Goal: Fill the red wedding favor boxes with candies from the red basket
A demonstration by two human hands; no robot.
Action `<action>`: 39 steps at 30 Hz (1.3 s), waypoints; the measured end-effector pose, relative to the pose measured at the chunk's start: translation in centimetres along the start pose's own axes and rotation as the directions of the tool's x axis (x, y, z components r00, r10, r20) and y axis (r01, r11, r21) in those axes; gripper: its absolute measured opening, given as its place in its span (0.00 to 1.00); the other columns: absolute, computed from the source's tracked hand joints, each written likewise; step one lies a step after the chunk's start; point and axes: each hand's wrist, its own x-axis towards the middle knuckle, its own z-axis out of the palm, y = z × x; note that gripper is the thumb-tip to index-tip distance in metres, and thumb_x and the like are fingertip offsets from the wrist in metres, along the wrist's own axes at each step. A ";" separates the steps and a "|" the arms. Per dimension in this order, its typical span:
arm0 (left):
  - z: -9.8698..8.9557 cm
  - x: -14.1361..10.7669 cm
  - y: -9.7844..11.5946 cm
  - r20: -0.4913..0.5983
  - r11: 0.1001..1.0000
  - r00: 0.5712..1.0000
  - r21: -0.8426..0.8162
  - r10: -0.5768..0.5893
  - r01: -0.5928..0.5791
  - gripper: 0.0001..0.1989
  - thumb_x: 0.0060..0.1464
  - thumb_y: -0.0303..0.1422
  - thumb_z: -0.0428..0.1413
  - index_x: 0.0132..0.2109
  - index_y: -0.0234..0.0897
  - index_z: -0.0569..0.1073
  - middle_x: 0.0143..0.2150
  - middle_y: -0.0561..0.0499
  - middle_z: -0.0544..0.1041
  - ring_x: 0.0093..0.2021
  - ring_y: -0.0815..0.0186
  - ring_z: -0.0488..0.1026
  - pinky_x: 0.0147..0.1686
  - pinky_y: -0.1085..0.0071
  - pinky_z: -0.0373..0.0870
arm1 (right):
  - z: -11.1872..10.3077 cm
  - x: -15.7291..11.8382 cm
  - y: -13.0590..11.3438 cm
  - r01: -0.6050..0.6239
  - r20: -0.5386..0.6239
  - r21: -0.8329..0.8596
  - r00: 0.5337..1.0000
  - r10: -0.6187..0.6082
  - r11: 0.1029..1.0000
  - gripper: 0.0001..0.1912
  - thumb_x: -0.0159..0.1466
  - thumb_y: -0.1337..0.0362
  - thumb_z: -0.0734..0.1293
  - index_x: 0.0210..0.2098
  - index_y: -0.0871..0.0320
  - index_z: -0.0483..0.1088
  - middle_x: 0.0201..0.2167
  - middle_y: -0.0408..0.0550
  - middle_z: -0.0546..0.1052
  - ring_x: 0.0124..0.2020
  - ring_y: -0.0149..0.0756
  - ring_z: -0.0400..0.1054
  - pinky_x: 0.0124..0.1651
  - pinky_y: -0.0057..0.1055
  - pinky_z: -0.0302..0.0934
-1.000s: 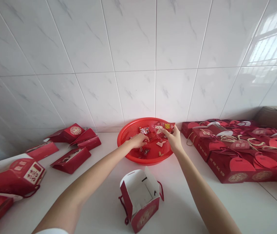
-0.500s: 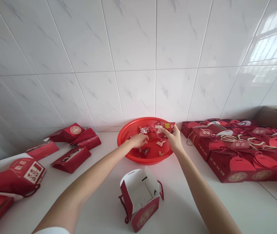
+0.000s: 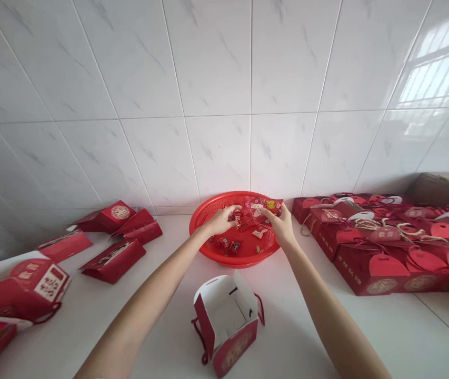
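Note:
Both hands are over a round red plastic basket (image 3: 212,257) with several wrapped candies (image 3: 230,245) lying in it. My right hand (image 3: 281,223) pinches a red snack packet (image 3: 272,205) with yellow print and a clear part, above the basket's right side. My left hand (image 3: 224,220) is closed on a small red wrapped candy (image 3: 237,216), left of the packet. On the table in front of the basket stands an open red gift box (image 3: 235,351), its white inside showing and its dark red cord handles hanging at the sides.
Rows of closed red gift boxes (image 3: 382,271) with cords stand at the right. Several folded red boxes (image 3: 113,259) lie at the left, near a larger red box (image 3: 22,287). A white tiled wall (image 3: 224,152) rises behind, with a brown carton (image 3: 441,187) far right.
My left hand has lifted slightly from among the candies, now with a small red candy in its fingers. My right hand keeps the packet in nearly the same place.

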 end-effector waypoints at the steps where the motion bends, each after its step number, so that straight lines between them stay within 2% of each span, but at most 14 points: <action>1: -0.1 -0.1 0.0 -0.029 0.991 0.999 -0.130 0.015 -0.018 0.30 0.54 0.31 0.62 0.64 0.37 0.68 0.56 0.40 0.77 0.53 0.53 0.77 0.53 0.58 0.73 | 0.0 0.0 -0.1 -0.009 0.000 0.009 1.000 0.009 1.000 0.22 0.45 0.53 0.77 0.35 0.56 0.71 0.32 0.46 0.80 0.34 0.44 0.76 0.36 0.39 0.71; 4: -0.4 -1.0 0.4 -0.052 0.922 0.998 -0.383 0.037 -0.054 0.33 0.51 0.34 0.66 0.64 0.38 0.68 0.50 0.43 0.81 0.46 0.55 0.80 0.52 0.57 0.74 | 0.0 -0.1 -0.4 -0.013 0.006 0.023 1.000 0.013 1.000 0.22 0.46 0.52 0.77 0.35 0.55 0.71 0.32 0.46 0.81 0.35 0.45 0.77 0.37 0.40 0.72; 7: -0.3 -2.4 1.3 -0.050 0.851 0.999 -0.523 0.021 -0.044 0.34 0.49 0.36 0.68 0.63 0.39 0.69 0.45 0.46 0.82 0.42 0.57 0.82 0.52 0.57 0.74 | 0.2 -0.3 -0.6 -0.034 0.033 0.041 0.999 0.033 0.999 0.22 0.46 0.53 0.78 0.36 0.55 0.71 0.34 0.47 0.82 0.36 0.46 0.78 0.39 0.40 0.73; 11: 0.2 -3.8 2.7 -0.110 0.773 0.994 -0.628 0.017 -0.083 0.25 0.48 0.38 0.69 0.53 0.36 0.76 0.41 0.47 0.83 0.41 0.58 0.82 0.51 0.58 0.75 | 0.6 -0.9 -0.8 -0.058 0.076 0.022 0.996 0.057 0.998 0.21 0.47 0.53 0.78 0.35 0.55 0.71 0.33 0.47 0.81 0.35 0.45 0.78 0.38 0.40 0.73; 14: 0.6 -4.0 3.3 -0.169 0.707 0.986 -0.697 -0.001 -0.119 0.19 0.48 0.40 0.68 0.45 0.35 0.79 0.41 0.47 0.83 0.42 0.58 0.81 0.51 0.60 0.75 | 1.0 -1.3 -0.8 -0.055 0.097 0.010 0.994 0.054 0.998 0.21 0.48 0.54 0.78 0.36 0.55 0.71 0.33 0.46 0.81 0.35 0.44 0.77 0.38 0.38 0.72; 18: 0.8 -4.2 3.6 -0.135 0.647 0.991 -0.757 -0.017 -0.092 0.19 0.51 0.44 0.66 0.45 0.36 0.81 0.46 0.45 0.83 0.44 0.55 0.81 0.51 0.57 0.75 | 1.1 -1.5 -0.7 -0.076 0.104 0.003 0.992 0.075 0.997 0.21 0.47 0.54 0.78 0.35 0.55 0.71 0.32 0.46 0.81 0.35 0.44 0.77 0.38 0.38 0.72; 22: 0.9 -4.5 3.6 -0.149 0.697 0.989 -0.711 -0.019 -0.094 0.21 0.52 0.47 0.65 0.48 0.39 0.81 0.50 0.46 0.82 0.50 0.53 0.79 0.54 0.55 0.73 | 1.2 -1.6 -0.7 -0.090 0.149 0.020 0.985 0.086 0.996 0.22 0.46 0.53 0.78 0.36 0.55 0.71 0.35 0.47 0.82 0.39 0.46 0.78 0.39 0.38 0.73; 27: 1.0 -5.1 3.6 -0.172 0.793 0.985 -0.603 -0.020 -0.089 0.23 0.53 0.46 0.66 0.52 0.40 0.80 0.54 0.44 0.80 0.58 0.51 0.74 0.59 0.55 0.68 | 1.0 -2.1 -1.4 -0.117 0.292 -0.017 0.949 0.116 0.993 0.22 0.50 0.52 0.78 0.38 0.55 0.72 0.36 0.47 0.82 0.39 0.45 0.78 0.40 0.38 0.73; 30: 1.1 -5.2 3.6 -0.170 0.809 0.985 -0.581 -0.014 -0.089 0.24 0.54 0.46 0.65 0.54 0.39 0.79 0.56 0.43 0.79 0.57 0.51 0.74 0.58 0.55 0.69 | 0.9 -2.3 -1.8 -0.131 0.348 -0.044 0.927 0.138 0.990 0.21 0.52 0.51 0.77 0.38 0.54 0.72 0.35 0.46 0.82 0.37 0.44 0.78 0.39 0.38 0.73; 33: 1.2 -5.2 3.5 -0.180 0.815 0.984 -0.572 -0.017 -0.091 0.22 0.55 0.46 0.64 0.53 0.39 0.79 0.53 0.43 0.80 0.55 0.52 0.75 0.56 0.56 0.71 | 0.8 -2.2 -1.8 -0.142 0.394 -0.035 0.908 0.144 0.989 0.20 0.52 0.52 0.78 0.37 0.53 0.71 0.33 0.45 0.81 0.35 0.42 0.77 0.38 0.38 0.73; 39: 1.3 -5.2 3.6 -0.195 0.817 0.981 -0.568 -0.019 -0.097 0.21 0.55 0.45 0.64 0.51 0.37 0.80 0.50 0.43 0.81 0.52 0.53 0.76 0.53 0.58 0.71 | 0.7 -2.0 -1.5 -0.150 0.470 -0.040 0.869 0.151 0.988 0.21 0.50 0.55 0.80 0.38 0.54 0.72 0.37 0.45 0.82 0.38 0.42 0.78 0.43 0.39 0.74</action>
